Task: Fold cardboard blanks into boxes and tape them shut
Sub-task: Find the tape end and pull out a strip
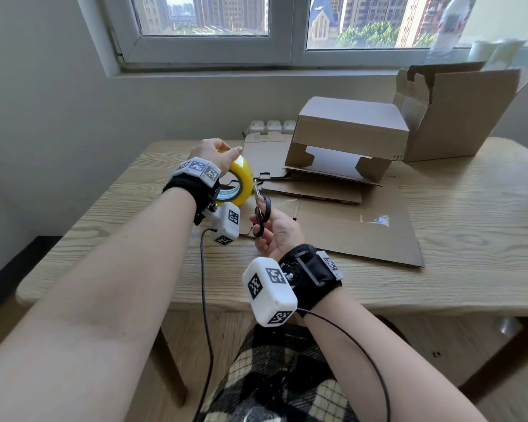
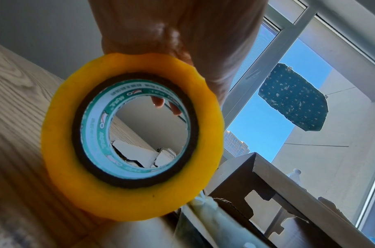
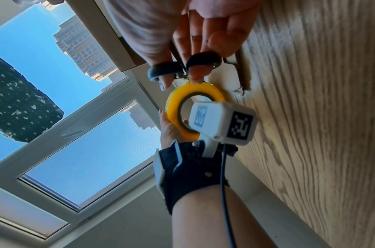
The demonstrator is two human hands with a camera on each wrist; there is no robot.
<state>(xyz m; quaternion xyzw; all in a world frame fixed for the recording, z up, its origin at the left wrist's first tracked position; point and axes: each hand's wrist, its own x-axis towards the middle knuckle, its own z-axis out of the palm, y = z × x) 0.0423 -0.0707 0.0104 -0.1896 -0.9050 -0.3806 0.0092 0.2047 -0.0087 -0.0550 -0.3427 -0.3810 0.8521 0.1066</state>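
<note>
Counter [image 1: 457,208]: cardboard blanks [image 1: 357,229] lying flat.
Left hand [image 1: 214,156]: grips tape roll [image 1: 241,181].
Right hand [image 1: 279,231]: fingers through scissors [image 1: 261,208], blades at the roll.
Risk: cut tape end likely snaps back onto the roll.

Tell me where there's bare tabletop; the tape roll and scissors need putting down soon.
Bare table lies left of the tape roll, and at the right edge beyond the flat cardboard. The back is crowded with the folded box and the open carton.

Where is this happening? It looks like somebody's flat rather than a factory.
Probably a room in a high-rise flat or small office: a wooden table stands under a window facing tower blocks, with cardboard boxes, yellow tape and scissors for hand packing.
</note>
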